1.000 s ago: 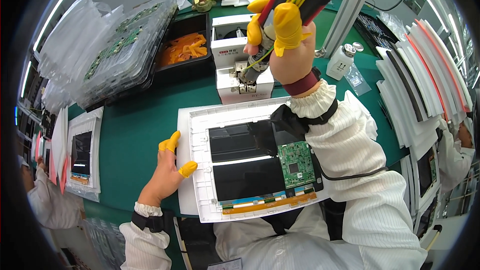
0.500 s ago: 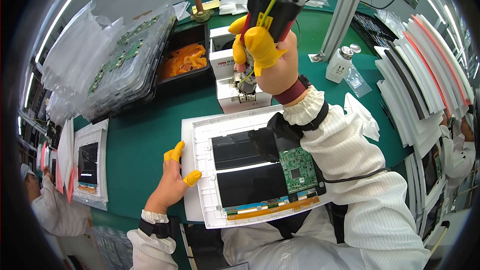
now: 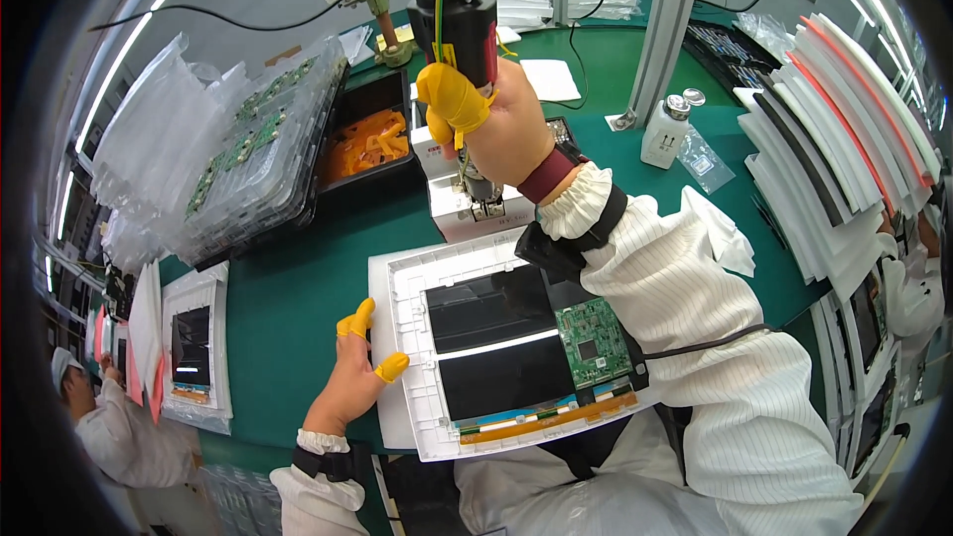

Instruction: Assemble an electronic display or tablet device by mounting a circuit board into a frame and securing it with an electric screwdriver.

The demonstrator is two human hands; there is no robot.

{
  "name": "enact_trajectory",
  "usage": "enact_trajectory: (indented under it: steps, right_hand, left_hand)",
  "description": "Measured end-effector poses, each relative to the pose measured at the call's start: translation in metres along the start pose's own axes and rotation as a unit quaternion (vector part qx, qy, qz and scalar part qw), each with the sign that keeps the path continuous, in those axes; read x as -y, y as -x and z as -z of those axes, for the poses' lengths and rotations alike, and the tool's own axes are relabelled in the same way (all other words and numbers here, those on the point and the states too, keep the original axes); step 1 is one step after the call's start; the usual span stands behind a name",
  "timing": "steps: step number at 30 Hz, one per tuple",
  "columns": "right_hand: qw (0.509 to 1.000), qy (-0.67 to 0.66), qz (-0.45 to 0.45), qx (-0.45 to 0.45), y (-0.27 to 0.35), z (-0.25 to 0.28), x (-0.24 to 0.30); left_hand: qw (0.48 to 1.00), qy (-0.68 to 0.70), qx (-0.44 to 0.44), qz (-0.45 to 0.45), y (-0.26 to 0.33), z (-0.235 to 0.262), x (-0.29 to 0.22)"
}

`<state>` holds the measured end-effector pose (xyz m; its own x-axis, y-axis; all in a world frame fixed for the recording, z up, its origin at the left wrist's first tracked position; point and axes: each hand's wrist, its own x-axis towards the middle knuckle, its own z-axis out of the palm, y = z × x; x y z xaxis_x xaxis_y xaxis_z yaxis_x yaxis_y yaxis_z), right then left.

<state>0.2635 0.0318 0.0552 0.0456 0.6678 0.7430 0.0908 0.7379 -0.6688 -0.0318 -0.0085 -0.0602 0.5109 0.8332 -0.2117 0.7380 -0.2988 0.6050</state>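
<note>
My right hand [image 3: 506, 129] is wrapped round a black and red electric screwdriver [image 3: 465, 25], with yellow finger cots on its fingers. The tool points down at a white screw feeder box [image 3: 472, 218]; its tip is hard to make out there. My left hand [image 3: 347, 377], also in yellow finger cots, has its fingers spread at the left edge of a white panel housing [image 3: 409, 377]. Its thumb touches the rim. In the housing are black rectangular parts [image 3: 506, 374], a green circuit board [image 3: 594, 337] and an orange strip [image 3: 546, 421]. My right forearm covers its upper right corner.
Stacked clear trays with circuit boards [image 3: 263, 154] and a black bin of orange pieces [image 3: 369, 151] stand at left. A white bottle [image 3: 665, 134] stands by a metal post [image 3: 655, 50]. Foam sheets [image 3: 834, 139] pile up at right. Another person [image 3: 124, 427] works at far left.
My right hand and the screwdriver have moved left and slightly lower over the feeder box. My left hand stays at the housing's edge. The whole view has shifted a little.
</note>
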Motion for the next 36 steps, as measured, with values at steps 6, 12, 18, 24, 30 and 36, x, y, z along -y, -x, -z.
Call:
enact_trajectory:
  steps: [6, 12, 18, 24, 30, 36]
  right_hand:
    - [0.992, -0.091, -0.088, -0.01, 0.009, 0.002, 0.01]
    - [0.994, -0.08, -0.064, -0.026, 0.028, 0.017, 0.039]
    - [0.996, -0.065, -0.065, 0.007, 0.072, 0.029, 0.087]
    - [0.97, -0.108, -0.213, 0.055, 0.154, 0.049, 0.145]
    - [0.954, -0.075, -0.29, 0.013, 0.182, 0.046, 0.17]
    - [0.962, -0.18, -0.203, -0.034, 0.186, 0.043, 0.169]
  left_hand:
    - [1.0, 0.004, -0.014, -0.027, 0.004, -0.003, 0.001]
    - [1.0, 0.008, -0.001, 0.003, 0.003, -0.005, -0.003]
    - [0.999, -0.008, -0.043, -0.019, 0.0, -0.003, 0.007]
    - [0.999, -0.001, -0.03, 0.02, -0.002, -0.004, 0.0]
    - [0.998, 0.003, -0.04, 0.051, -0.001, -0.011, 0.009]
    - [0.989, 0.057, -0.135, 0.01, 0.018, -0.016, -0.029]
